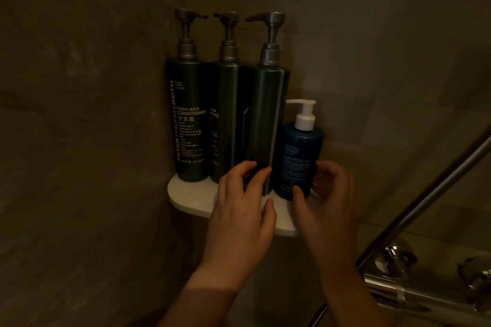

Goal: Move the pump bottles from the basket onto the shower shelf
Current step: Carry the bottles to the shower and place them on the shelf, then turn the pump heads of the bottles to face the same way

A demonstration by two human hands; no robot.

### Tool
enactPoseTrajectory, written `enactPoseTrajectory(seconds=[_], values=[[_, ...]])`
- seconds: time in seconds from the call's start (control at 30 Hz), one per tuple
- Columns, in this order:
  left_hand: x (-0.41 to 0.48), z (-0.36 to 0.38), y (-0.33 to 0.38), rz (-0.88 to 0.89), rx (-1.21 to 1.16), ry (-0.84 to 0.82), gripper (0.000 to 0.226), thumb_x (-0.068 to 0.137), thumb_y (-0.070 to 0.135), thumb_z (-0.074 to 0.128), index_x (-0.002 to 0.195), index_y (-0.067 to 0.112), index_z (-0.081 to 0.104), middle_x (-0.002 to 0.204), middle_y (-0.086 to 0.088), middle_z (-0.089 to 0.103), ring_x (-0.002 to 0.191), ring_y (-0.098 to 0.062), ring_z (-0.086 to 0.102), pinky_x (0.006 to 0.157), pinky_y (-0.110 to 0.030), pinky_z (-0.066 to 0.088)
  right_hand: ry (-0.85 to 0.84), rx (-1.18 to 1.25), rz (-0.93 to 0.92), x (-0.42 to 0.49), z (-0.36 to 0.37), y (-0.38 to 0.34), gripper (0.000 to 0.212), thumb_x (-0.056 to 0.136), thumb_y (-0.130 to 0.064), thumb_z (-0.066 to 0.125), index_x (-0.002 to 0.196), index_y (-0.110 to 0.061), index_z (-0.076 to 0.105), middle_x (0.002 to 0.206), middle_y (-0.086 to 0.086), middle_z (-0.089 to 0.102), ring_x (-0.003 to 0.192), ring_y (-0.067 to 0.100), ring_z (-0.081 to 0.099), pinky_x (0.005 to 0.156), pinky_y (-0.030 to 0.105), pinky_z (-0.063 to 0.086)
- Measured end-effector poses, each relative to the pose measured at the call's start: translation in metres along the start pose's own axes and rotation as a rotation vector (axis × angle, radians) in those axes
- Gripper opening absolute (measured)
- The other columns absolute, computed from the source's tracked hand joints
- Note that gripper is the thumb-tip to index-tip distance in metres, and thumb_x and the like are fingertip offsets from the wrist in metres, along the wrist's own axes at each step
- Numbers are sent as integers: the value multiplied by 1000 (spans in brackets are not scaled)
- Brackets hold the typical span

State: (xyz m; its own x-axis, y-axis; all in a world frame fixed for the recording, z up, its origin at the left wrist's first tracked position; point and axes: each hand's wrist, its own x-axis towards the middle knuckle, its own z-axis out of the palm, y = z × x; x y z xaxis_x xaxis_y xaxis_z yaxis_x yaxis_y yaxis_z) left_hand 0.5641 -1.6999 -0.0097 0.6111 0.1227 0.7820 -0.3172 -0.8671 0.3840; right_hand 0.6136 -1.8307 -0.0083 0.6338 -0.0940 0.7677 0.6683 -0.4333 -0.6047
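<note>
Three tall dark green pump bottles stand in a row on the white corner shelf (186,194): a conditioner bottle (188,119) at the left, a second (225,119) in the middle, a third (265,119) at the right. A small blue bottle (297,156) with a white pump stands at the shelf's right end. My left hand (239,210) has its fingers spread against the base of the third green bottle. My right hand (326,202) wraps thumb and fingers around the blue bottle's lower part. The basket is not in view.
Dark tiled walls meet in the corner behind the shelf. A chrome shower rail (425,199) slants up at the right, and a chrome mixer tap (414,281) with knobs sits at the lower right.
</note>
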Motion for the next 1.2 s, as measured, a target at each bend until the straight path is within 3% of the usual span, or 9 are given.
enactPoseTrajectory(seconds=[0.2, 0.4, 0.5, 0.67, 0.8, 1.0, 1.2], values=[[2, 3, 1, -9, 23, -39, 51, 85, 24, 61, 133, 20, 45, 133, 0, 33, 123, -17, 40, 91, -33, 47, -36, 7, 50, 3, -2, 1, 57, 76, -17, 73, 120, -31, 40, 121, -5, 50, 108, 2, 50, 84, 2, 38], [2, 2, 3, -20, 46, -69, 51, 86, 25, 61, 134, 18, 46, 134, -4, 37, 122, -18, 40, 92, -30, 44, -93, 24, 75, 3, -5, 0, 57, 79, -21, 71, 118, -40, 35, 121, -8, 51, 108, 1, 50, 83, 11, 38], [2, -2, 4, -15, 45, -86, 51, 87, 27, 59, 135, 20, 44, 135, -2, 36, 122, -15, 40, 92, -28, 44, -80, 22, 65, 3, -7, -4, 53, 81, -23, 69, 123, -34, 38, 123, -9, 49, 112, 1, 49, 86, 12, 38], [12, -20, 3, -7, 44, 4, 51, 86, 26, 56, 135, 19, 44, 132, -1, 42, 120, -13, 40, 90, -26, 40, 4, -47, -121, 20, -15, -25, 47, 84, -22, 63, 126, -16, 44, 124, -2, 46, 115, 11, 48, 96, 20, 40], [29, -40, -3, -25, 67, 130, 52, 85, 23, 57, 134, 16, 42, 130, -4, 44, 120, -15, 39, 94, -27, 35, -18, -34, -263, 50, -17, -51, 42, 86, -21, 60, 124, -18, 43, 123, -2, 44, 116, 15, 48, 98, 33, 44], [41, -51, -27, -137, 78, 221, 59, 86, 20, 58, 140, 18, 33, 137, -6, 37, 127, -17, 32, 102, -33, 31, -74, -103, -509, 95, -8, -90, 36, 87, -19, 57, 121, -10, 49, 118, 5, 49, 111, 14, 46, 93, 19, 36], [39, -46, -43, -196, 156, 229, 67, 86, 24, 56, 144, 17, 23, 142, -6, 31, 130, -18, 28, 105, -32, 25, -213, -212, -692, 140, 9, -128, 38, 87, -18, 57, 123, -8, 49, 120, 9, 52, 112, 20, 48, 94, 27, 38]])
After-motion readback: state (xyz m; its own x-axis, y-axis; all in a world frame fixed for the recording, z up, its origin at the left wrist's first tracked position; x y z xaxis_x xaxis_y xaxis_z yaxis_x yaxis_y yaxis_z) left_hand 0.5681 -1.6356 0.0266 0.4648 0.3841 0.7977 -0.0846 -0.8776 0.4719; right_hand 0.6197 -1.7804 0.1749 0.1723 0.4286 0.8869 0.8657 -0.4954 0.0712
